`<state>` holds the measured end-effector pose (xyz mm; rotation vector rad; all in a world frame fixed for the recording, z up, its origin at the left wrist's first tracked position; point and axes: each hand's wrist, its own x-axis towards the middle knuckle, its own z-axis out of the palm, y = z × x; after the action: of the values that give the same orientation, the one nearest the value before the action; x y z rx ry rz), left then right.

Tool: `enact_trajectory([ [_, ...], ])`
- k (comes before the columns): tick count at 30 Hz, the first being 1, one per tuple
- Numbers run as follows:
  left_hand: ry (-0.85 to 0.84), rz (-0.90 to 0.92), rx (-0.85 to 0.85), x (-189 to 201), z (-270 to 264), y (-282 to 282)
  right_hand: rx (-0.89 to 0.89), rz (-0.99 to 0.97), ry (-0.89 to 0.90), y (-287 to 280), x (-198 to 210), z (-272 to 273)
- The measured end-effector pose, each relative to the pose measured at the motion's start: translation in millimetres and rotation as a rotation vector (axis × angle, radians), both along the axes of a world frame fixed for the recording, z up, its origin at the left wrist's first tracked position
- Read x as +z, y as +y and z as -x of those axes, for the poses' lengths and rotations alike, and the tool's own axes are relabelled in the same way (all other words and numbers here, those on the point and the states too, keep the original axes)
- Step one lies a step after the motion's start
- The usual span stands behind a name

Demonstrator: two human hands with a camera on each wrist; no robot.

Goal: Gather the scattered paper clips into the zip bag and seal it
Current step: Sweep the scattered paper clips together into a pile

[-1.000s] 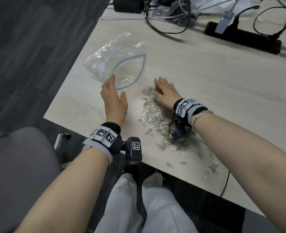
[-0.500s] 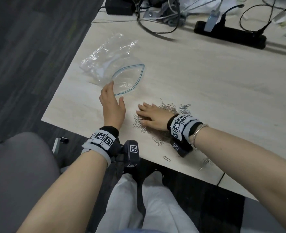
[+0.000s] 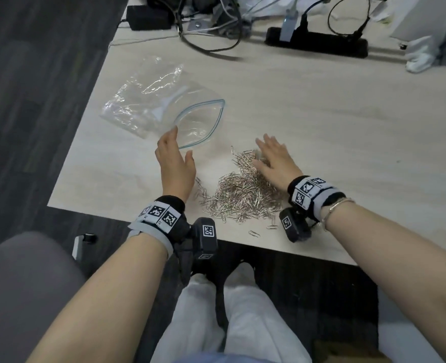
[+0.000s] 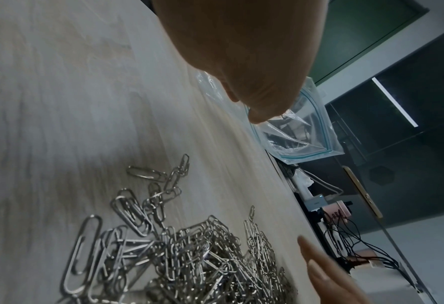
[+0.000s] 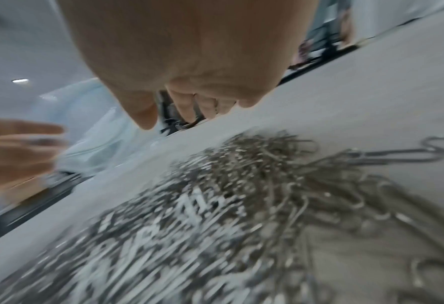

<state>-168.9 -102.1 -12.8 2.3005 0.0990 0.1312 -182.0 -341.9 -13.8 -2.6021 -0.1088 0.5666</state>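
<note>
A clear zip bag (image 3: pixel 161 106) with a blue seal lies on the light wood table (image 3: pixel 321 127), its mouth (image 3: pixel 201 124) gaping toward me. A heap of silver paper clips (image 3: pixel 242 192) sits near the table's front edge; it also fills the left wrist view (image 4: pixel 179 253) and, blurred, the right wrist view (image 5: pixel 228 216). My left hand (image 3: pixel 176 158) hovers edge-on, fingers straight, its fingertips at the near rim of the bag mouth. My right hand (image 3: pixel 274 157) lies flat, fingers spread, over the far right side of the heap. Neither hand holds anything.
A few loose clips (image 3: pixel 254 233) lie by the front edge. A black power strip (image 3: pixel 316 43), cables (image 3: pixel 211 40) and a black adapter (image 3: pixel 148 18) line the back of the table. A grey chair (image 3: pixel 20 284) stands at lower left.
My right hand has swept back up and to the right over the clips, which are now bunched in a tighter heap. My left hand stays by the bag mouth.
</note>
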Motion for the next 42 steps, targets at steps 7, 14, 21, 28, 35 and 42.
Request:
enact_trajectory([
  [7,-0.010,0.018,-0.032,0.5,-3.4,11.7,-0.070,0.054,0.115,15.7,-15.8,-20.0],
  [14,-0.005,0.033,-0.063,-2.4,-6.1,28.8,0.198,0.089,0.087,65.1,-14.3,-10.3],
  [21,0.010,0.047,-0.164,-2.0,-6.3,28.4,0.269,0.065,0.095,76.5,-8.4,31.0],
  [28,0.009,0.049,-0.260,0.1,-6.4,27.7,-0.275,0.052,-0.031,41.5,-5.5,34.0],
  [35,0.006,0.064,-0.304,1.8,-10.8,30.9,-0.385,0.111,0.090,32.7,-23.1,25.5],
  [42,0.023,0.044,-0.356,2.7,-7.5,27.5,-0.176,0.217,0.016,59.2,-23.6,40.3],
])
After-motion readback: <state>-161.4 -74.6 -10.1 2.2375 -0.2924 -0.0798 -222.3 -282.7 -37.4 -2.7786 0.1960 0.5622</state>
